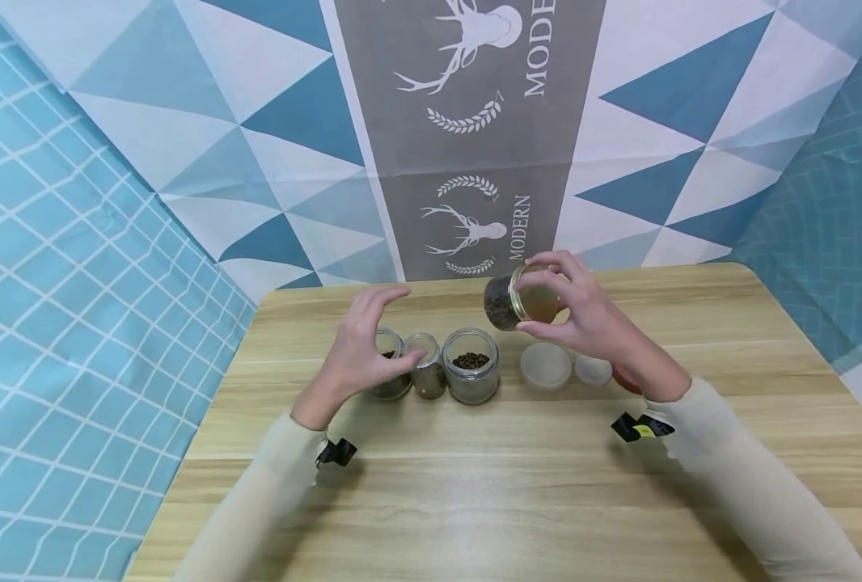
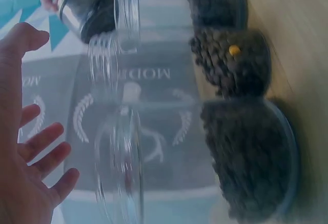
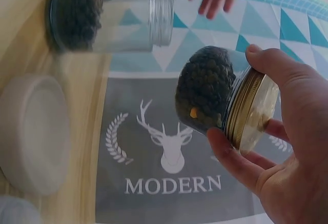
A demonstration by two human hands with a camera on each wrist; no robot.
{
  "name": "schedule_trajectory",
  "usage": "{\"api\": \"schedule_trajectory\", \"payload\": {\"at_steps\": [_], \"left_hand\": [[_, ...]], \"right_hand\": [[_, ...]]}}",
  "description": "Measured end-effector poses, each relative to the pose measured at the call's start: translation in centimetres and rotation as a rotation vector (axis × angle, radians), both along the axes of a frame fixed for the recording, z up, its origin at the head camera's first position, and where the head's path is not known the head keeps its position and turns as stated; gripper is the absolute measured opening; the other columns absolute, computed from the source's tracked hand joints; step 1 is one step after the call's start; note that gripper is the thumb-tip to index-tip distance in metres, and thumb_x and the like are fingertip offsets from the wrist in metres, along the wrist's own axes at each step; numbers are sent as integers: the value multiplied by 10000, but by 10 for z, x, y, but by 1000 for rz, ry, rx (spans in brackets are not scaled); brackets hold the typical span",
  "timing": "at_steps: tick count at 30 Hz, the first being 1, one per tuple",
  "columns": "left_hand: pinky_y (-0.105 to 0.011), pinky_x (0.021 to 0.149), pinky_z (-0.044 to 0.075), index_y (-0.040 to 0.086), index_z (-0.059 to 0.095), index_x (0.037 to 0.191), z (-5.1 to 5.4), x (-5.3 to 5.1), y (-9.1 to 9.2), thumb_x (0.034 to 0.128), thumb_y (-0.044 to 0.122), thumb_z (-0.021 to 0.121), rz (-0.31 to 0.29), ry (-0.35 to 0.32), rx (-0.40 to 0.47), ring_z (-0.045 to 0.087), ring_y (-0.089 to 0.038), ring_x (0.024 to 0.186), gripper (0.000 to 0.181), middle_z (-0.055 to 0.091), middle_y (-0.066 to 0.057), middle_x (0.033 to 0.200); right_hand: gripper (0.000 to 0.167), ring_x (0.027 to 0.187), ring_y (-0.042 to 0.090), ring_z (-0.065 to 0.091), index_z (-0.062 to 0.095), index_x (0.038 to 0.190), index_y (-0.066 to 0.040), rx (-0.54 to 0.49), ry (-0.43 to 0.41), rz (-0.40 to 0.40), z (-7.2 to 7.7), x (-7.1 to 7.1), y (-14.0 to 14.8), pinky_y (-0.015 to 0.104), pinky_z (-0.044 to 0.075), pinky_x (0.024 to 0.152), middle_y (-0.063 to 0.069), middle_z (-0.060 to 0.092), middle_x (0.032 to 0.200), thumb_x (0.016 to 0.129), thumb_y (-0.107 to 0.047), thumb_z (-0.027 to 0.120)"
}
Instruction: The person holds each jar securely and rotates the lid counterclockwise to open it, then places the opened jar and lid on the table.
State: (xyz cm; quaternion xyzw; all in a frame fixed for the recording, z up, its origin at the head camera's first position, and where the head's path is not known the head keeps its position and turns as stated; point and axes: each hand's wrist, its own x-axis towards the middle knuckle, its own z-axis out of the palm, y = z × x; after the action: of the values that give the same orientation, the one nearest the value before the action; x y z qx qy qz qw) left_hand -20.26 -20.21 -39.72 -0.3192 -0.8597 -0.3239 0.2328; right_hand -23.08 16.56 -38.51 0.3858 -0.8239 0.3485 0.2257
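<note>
My right hand (image 1: 576, 311) grips a glass jar with a gold lid (image 3: 205, 96) by its lid end. The jar is tilted on its side above the table, with dark pellets and one orange bit inside. Over the table at left, my left hand (image 1: 361, 343) has thumb and fingers spread apart and holds nothing. Beside and below it stand three lidless glass jars in a row: a left jar (image 1: 390, 388), a narrower middle jar (image 1: 428, 380) and a wider right jar (image 1: 472, 384). Each contains dark pellets. The left hand partly hides the left and middle jars.
A large whitish lid (image 1: 545, 366) and a smaller whitish lid (image 1: 593, 369) lie right of the jars. A red round thing (image 1: 626, 378) is partly hidden under the right wrist. Behind the wooden table (image 1: 475, 493) hangs a patterned cloth (image 1: 293, 162).
</note>
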Motion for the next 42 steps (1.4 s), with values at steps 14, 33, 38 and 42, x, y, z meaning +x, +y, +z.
{"api": "schedule_trajectory", "payload": {"at_steps": [14,33,38,42], "left_hand": [[-569,1209,568,14,522,1594,-1,2,46,774,365,963,-76,-33,-55,623,-393,1456,995,601,-220,1570],[-536,1178,601,1,496,1568,-6,0,80,707,270,955,-138,-21,-45,652,-399,1385,1012,552,-256,1529],[-513,1216,580,-8,491,1569,-5,0,83,693,250,983,-146,-31,-61,642,-388,1397,1037,552,-259,1533],[-495,1214,585,-17,489,1562,-5,0,84,679,230,1007,-149,-36,-72,651,-373,1385,1053,549,-249,1534]], "right_hand": [[612,1163,347,651,723,1290,-100,-103,-50,55,-5,23,-24,344,686,678,267,568,1456,757,-2,1007],[582,1276,365,629,712,1313,-162,-74,-78,114,-8,43,-46,293,646,701,228,562,1495,811,-112,1001],[584,1343,379,600,713,1316,-173,-79,-72,121,-7,45,-49,299,642,719,214,573,1492,809,-120,999],[578,1314,368,585,713,1313,-174,-84,-68,130,-6,47,-50,299,642,731,213,573,1495,812,-117,995]]}}
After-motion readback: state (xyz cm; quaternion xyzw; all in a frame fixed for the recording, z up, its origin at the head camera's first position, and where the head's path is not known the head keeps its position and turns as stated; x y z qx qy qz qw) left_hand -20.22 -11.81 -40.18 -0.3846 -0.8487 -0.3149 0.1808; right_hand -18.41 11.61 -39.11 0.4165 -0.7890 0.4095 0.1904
